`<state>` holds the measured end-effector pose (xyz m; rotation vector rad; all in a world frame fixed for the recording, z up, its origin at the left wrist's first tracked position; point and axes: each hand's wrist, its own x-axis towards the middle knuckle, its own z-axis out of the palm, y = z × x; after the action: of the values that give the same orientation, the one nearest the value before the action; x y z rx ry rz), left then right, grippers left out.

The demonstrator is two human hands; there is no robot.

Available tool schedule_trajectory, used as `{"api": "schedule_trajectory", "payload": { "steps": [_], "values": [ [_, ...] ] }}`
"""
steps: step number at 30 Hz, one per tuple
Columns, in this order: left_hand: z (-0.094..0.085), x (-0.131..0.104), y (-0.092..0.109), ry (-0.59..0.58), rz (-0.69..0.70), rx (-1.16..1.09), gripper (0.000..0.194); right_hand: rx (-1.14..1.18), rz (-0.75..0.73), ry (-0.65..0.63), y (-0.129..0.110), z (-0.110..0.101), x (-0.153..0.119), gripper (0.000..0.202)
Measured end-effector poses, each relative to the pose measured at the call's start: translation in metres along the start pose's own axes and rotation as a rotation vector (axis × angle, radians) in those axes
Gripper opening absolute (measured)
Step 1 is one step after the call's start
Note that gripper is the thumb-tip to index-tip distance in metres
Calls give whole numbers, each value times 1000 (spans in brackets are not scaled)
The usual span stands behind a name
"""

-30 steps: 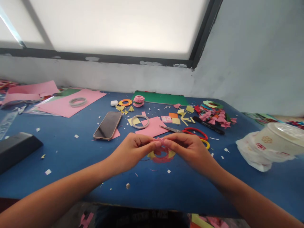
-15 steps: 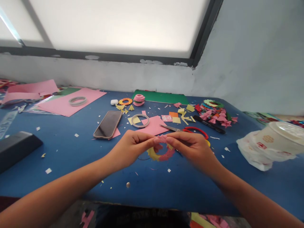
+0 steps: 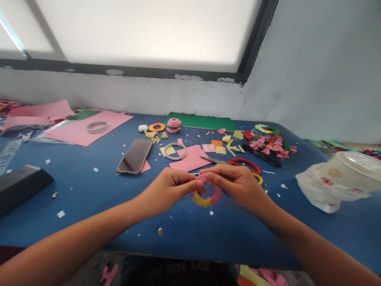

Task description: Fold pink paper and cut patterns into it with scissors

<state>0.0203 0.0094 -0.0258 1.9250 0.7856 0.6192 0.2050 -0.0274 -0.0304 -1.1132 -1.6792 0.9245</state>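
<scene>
A pink and yellow folded-paper ring [image 3: 216,195] with a toothed edge is held up above the blue table between both hands. My left hand [image 3: 171,183] pinches its upper left part with thumb and fingers. On its upper right, my right hand [image 3: 230,180] pinches it the same way, the two sets of fingertips almost meeting. Fingers cover the top of the ring. Just beyond the hands lie scissors [image 3: 242,162] with red and yellow handles, a pink paper sheet [image 3: 192,158] and a roll of tape [image 3: 175,151].
A phone [image 3: 135,156] lies left of the hands, a dark box-like object [image 3: 25,186] farther left. Behind are a pink paper stack [image 3: 174,125], an orange ring [image 3: 156,127] and yellow pieces. A black marker [image 3: 262,155], folded paper pile [image 3: 270,141] and bagged cup [image 3: 342,178] stand right.
The ring has turned, its yellow section shifting from the left side toward the bottom. Both hands have moved slightly, still pinching its top, and more of the scissors' yellow handle shows.
</scene>
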Motion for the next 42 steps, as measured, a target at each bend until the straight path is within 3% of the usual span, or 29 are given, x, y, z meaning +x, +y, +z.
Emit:
{"api": "schedule_trajectory", "payload": {
  "steps": [5,8,18,25,32,35,37,39,41,42],
  "values": [
    [-2,-1,5,52,4,-90,27,-24,-44,174,0,-5,2,21],
    [-3,-2,7,49,-11,-114,25,-9,-35,214,-1,-6,3,17],
    [-2,-1,7,-6,-67,-150,28,-83,-59,38,1,-3,0,15],
    [-1,0,5,-21,-104,-113,25,-64,-58,23,2,1,-1,13],
    [0,0,3,-37,-94,-123,24,-148,-180,45,1,6,-2,11],
    [1,-2,3,47,61,5,21,-164,-280,79,0,6,-4,8],
    [-1,-5,3,197,350,197,13,-142,-331,125,0,4,-5,10],
    [-6,-8,5,322,723,431,9,-106,-352,185,0,1,-5,16],
    [-12,-12,8,334,1005,649,14,-73,-374,214,1,-2,-6,24],
    [-15,-15,10,316,1061,734,15,-69,-399,207,2,-3,-7,28]
  ]
}}
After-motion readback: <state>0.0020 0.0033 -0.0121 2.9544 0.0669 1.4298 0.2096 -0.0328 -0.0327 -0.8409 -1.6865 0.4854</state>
